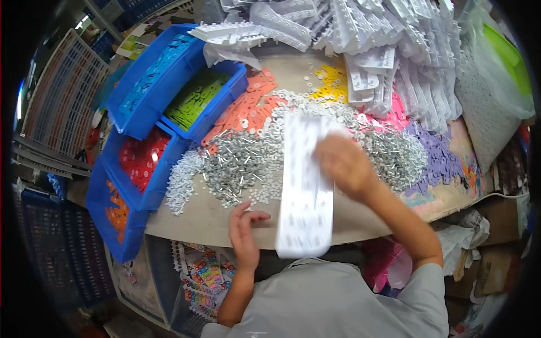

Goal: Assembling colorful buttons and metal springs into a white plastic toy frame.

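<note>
A long white plastic strip (307,203) with rows of blurred marks lies lengthwise in front of me, its near end reaching past the table's edge. My right hand (345,163) is at the strip's upper right side, smeared by motion, so its fingers and any grip cannot be made out. To the left of the strip, my left hand (245,231) is over the table's front edge, thumb and fingers apart, holding nothing. Beyond it are heaps of small metal pins (234,160) and white rings (290,104). More metal pins (389,155) lie right of my right hand.
Blue bins (151,197) at the left hold red, orange, green and light-blue pieces. Coral (242,107), yellow (331,83) and purple pieces (437,155) lie in heaps. Stacked white molded strips (389,34) rise at the back. A clear bag (490,101) stands far right.
</note>
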`<state>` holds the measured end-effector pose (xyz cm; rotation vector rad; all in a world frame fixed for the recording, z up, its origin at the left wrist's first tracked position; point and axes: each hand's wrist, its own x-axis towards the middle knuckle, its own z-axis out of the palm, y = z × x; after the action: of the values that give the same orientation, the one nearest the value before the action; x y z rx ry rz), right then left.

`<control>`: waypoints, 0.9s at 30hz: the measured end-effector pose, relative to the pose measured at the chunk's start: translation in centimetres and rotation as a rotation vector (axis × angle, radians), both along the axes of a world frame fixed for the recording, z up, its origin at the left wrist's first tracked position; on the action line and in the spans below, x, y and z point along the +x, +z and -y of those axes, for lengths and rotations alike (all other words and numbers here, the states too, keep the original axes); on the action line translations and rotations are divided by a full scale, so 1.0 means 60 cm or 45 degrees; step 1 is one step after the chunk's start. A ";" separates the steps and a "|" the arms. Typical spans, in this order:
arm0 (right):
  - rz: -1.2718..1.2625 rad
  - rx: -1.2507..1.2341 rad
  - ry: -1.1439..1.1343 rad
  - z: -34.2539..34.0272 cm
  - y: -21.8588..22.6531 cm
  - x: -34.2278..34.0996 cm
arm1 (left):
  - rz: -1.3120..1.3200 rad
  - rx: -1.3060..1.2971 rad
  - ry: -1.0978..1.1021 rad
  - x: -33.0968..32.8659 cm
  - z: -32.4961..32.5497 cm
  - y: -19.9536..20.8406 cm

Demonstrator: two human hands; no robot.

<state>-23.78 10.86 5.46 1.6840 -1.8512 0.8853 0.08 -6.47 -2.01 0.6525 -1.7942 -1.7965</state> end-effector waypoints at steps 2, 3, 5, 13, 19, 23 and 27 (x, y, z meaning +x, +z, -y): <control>0.043 0.112 0.191 -0.027 -0.030 0.071 | -0.156 0.273 -0.344 0.002 0.013 0.013; 0.038 0.169 0.227 -0.034 -0.042 0.096 | -0.113 0.252 -0.360 0.000 0.002 0.025; 0.129 0.216 0.194 -0.037 -0.067 0.129 | -0.070 0.239 -0.377 -0.005 -0.004 0.036; 0.299 0.563 0.000 -0.044 -0.076 0.112 | 0.222 -0.844 -0.613 -0.035 -0.022 0.013; 0.510 0.295 -0.540 -0.077 -0.057 0.053 | 0.298 -0.963 -0.512 -0.057 -0.048 0.005; 0.475 0.463 -0.824 -0.064 -0.059 0.035 | 0.335 -1.011 -0.426 -0.078 -0.081 0.016; 0.414 0.492 -0.857 -0.053 -0.084 0.034 | 0.217 -1.007 -0.273 -0.086 -0.062 0.024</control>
<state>-21.72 14.04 0.45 0.9885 -2.7067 0.5513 -5.08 -2.72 -0.56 0.2982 -2.5244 -0.9983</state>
